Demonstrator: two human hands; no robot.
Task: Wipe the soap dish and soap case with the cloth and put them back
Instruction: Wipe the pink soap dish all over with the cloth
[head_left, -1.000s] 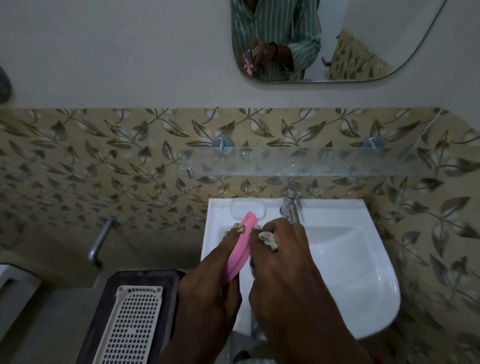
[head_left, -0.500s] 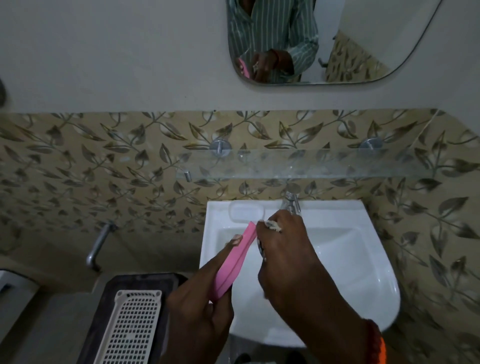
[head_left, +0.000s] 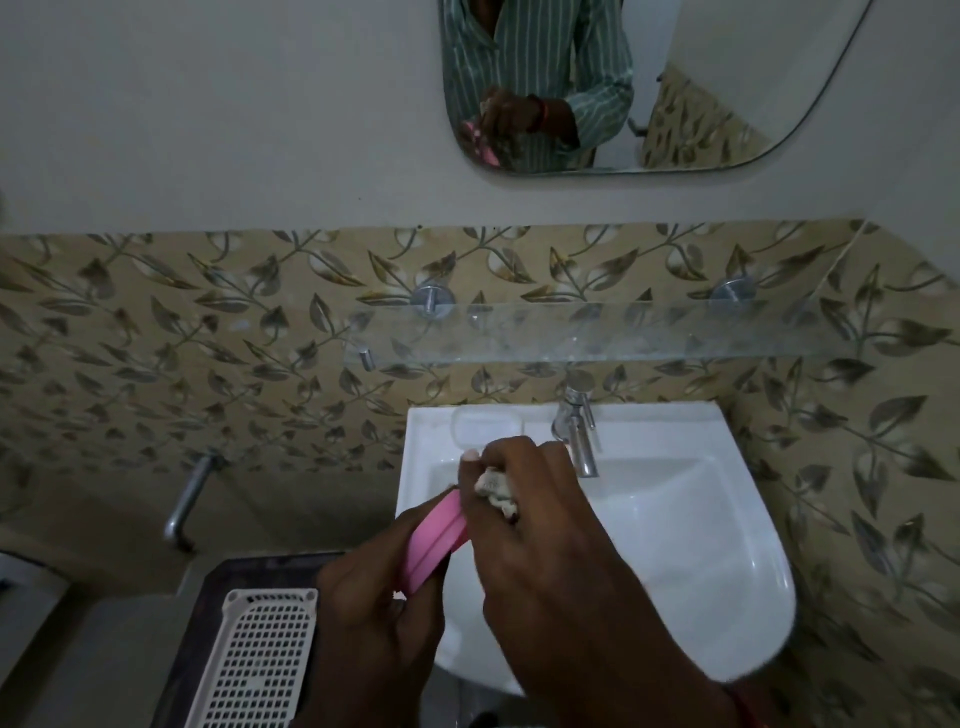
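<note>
Left hand (head_left: 374, 618) grips a pink soap case (head_left: 434, 540) over the front left part of the white sink (head_left: 691, 561), fingers curled round its lower end, case tilted with the upper end pointing up and right. Right hand (head_left: 540, 530) sits at the case's upper end, fingers bunched and clamped on a crumpled off-white cloth (head_left: 496, 488), which peeks out between the knuckles. The cloth is pressed to the top end of the case; exact contact area is hidden by the hand. An orange band shows at the right wrist at the frame's bottom edge.

A clear soap dish (head_left: 488, 426) rests on the back left ledge of the sink, just left of the chrome tap (head_left: 576, 431), apart from both hands. Whether it holds anything cannot be told.

Above the sink a glass shelf (head_left: 597, 332) runs along the leaf-patterned tiles (head_left: 182, 338), held by two round metal mounts. A mirror (head_left: 649, 78) on the plain wall above reflects a person in a green striped shirt, with both hands and the pink case in the reflection.

Left of the sink, a metal pipe (head_left: 187, 499) comes out of the tiled wall. Below it a dark container (head_left: 208, 623) has a white perforated basket (head_left: 260, 660) lying across its top. Light is dim; bottom left corner shows a pale surface, too unclear to identify.
</note>
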